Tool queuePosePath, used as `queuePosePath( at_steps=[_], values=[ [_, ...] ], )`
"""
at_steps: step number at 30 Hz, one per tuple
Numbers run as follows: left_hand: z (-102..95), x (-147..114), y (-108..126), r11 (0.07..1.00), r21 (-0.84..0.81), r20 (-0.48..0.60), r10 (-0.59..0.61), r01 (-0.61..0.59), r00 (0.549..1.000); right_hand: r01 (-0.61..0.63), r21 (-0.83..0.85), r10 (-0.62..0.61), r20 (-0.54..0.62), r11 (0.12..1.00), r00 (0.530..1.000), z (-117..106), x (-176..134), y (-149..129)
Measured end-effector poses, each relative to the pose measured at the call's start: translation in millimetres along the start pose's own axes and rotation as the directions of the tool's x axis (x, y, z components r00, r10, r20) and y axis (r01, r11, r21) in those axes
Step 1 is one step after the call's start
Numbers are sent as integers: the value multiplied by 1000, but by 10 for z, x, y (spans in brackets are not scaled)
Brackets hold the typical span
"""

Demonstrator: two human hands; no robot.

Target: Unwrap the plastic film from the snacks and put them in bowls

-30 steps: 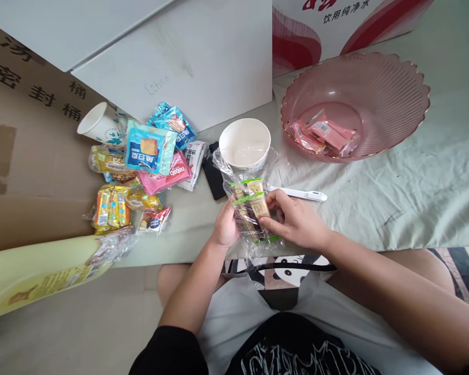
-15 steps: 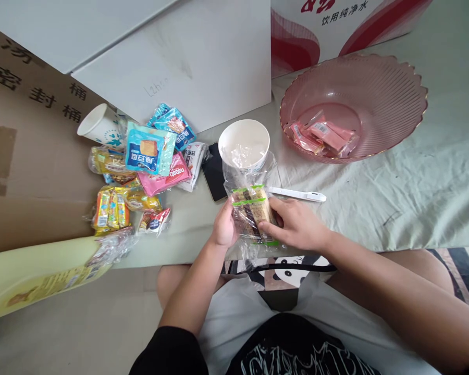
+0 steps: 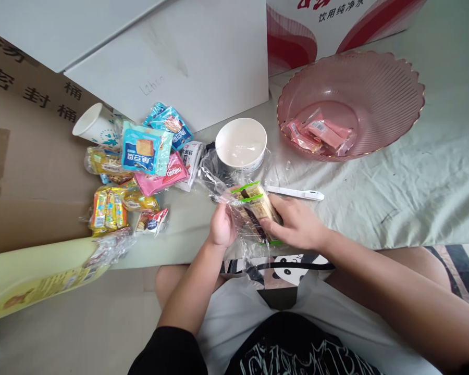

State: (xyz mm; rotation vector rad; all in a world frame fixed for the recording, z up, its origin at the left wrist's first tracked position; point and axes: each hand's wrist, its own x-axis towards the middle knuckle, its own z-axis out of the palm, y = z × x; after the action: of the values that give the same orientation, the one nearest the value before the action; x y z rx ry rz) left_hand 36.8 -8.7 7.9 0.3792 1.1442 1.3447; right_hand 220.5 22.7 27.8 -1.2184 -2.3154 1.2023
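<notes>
My right hand grips the right side of two wafer packets with bright green ends, its thumb across the front. A thin clear plastic bag is crumpled around their left side. Closed on that plastic is my left hand, at the packets' left edge; some of its fingers are hidden behind. Just beyond the packets stands a white paper bowl. A white pen-like utility knife lies beside my right hand. A dark phone is mostly covered by the plastic.
To the left lies a pile of wrapped snacks with a tipped paper cup. A pink ribbed bowl at the right holds several pink packets. White boxes stand along the back; a yellow container is at the lower left.
The clear plastic has been drawn out to the left, now spreading over the phone. The wafer packets have tilted and shifted slightly right in my right hand. The view has moved a little.
</notes>
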Motion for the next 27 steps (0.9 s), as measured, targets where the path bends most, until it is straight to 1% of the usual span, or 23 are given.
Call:
queuePosePath(
  at_steps=[3,6,10,13,16,19,22,24,27],
  values=[
    [6,9,3,1000,-16,-39,-14,14,999,-21,32,22,-29,999,999,-14,-4,-11],
    [24,13,13,999,-34,-78,-34,31,996,-10,73,13,-43,997,999,-12,-6,0],
    [40,16,30,996,-75,-76,-46,41,996,4,143,6,-69,990,998,7,-3,30],
    [20,31,49,993,-116,-79,-47,37,996,10,251,17,-106,968,994,28,-2,46],
    [-19,57,89,978,-178,-80,-122,106,989,37,353,19,-152,935,988,58,-7,65],
    [-31,71,157,951,-246,-51,-206,188,977,54,401,44,-231,915,972,87,-11,94],
    [0,61,227,941,-264,9,-215,210,977,61,400,82,-330,915,940,95,-4,123],
    [21,53,253,942,-262,31,-207,208,978,57,351,87,-380,935,921,84,6,134],
    [17,59,250,948,-244,15,-208,205,978,102,240,20,-461,965,887,57,15,141]
  ],
)
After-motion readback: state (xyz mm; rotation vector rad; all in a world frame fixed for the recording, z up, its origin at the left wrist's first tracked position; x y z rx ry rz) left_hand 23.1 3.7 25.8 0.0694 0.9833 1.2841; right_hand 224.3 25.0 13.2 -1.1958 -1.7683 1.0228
